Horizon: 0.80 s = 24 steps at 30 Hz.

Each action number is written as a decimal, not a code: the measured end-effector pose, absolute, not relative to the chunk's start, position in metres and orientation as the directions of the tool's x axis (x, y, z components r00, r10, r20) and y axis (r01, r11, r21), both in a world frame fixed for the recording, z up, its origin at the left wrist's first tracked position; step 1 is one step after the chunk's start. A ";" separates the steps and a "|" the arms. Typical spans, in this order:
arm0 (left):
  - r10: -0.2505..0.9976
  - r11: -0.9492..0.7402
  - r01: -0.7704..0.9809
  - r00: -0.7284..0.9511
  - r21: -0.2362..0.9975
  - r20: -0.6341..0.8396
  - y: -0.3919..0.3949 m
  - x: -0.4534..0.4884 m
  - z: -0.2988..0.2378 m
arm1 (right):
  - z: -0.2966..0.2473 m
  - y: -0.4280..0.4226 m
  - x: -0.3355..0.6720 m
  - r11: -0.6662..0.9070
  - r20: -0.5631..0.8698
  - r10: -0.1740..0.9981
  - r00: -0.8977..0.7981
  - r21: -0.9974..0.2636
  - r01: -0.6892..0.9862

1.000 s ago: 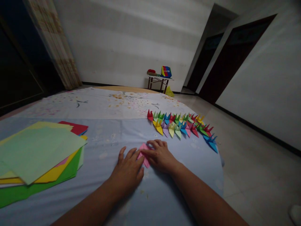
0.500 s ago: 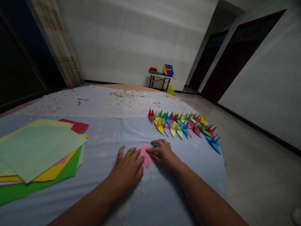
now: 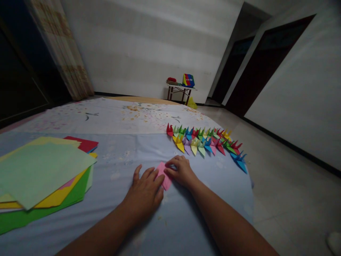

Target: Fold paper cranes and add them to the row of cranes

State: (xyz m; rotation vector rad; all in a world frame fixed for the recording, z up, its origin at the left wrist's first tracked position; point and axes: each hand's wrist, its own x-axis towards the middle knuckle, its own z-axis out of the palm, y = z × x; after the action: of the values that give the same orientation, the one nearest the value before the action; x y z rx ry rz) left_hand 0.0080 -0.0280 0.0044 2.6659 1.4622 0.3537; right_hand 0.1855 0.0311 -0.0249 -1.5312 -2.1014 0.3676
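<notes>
A small piece of folded pink origami paper lies flat on the light blue tablecloth between my hands, creased and pointed at its lower end. My left hand rests palm down with its fingers spread, the fingertips pressing the paper's left side. On the other side, my right hand pinches the paper's right edge between thumb and fingers. The fingertips hide part of that edge. Beyond my right hand stand rows of folded paper cranes in many colours.
On the left lies a loose stack of coloured paper sheets. The round table's cloth has a white flowered part at the back. Near the far wall, a small stand holds a colourful box. A curtain hangs at left.
My right hand's thumb and fingers have drawn closer together on the paper's right edge. My left hand stays in place on it. The view has shifted slightly.
</notes>
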 end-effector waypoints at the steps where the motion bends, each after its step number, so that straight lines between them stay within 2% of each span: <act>1: 0.840 -0.541 0.820 0.519 0.184 0.159 -0.028 0.008 0.004 | -0.024 0.031 0.185 0.314 0.230 0.946 -0.227 -0.495 0.810; 9: 0.821 -0.570 0.805 0.558 0.163 0.119 -0.028 0.008 0.004 | -0.019 0.040 0.174 0.212 0.205 0.970 -0.133 -0.434 0.876; 14: 0.827 -0.562 0.803 0.540 0.199 0.157 -0.024 0.005 0.001 | -0.018 0.048 0.183 0.192 0.193 0.977 -0.091 -0.612 0.767; 16: 0.826 -0.562 0.792 0.526 0.240 0.201 -0.021 0.002 -0.002 | -0.015 0.045 0.189 0.195 0.189 0.978 -0.094 -0.638 0.745; 20: 0.823 -0.565 0.765 0.501 0.308 0.266 -0.013 -0.003 -0.008 | -0.007 0.032 0.194 0.250 0.144 0.968 -0.205 -0.519 0.818; 24: 0.832 -0.553 0.765 0.483 0.329 0.273 -0.008 -0.006 -0.011 | -0.005 0.026 0.191 0.260 0.122 0.966 -0.230 -0.454 0.852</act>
State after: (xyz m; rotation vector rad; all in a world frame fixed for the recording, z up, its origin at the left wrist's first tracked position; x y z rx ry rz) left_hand -0.0056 -0.0082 -0.0113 2.5621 1.3917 0.6082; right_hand 0.1915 0.0261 -0.0054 -1.6564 -2.1623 0.4134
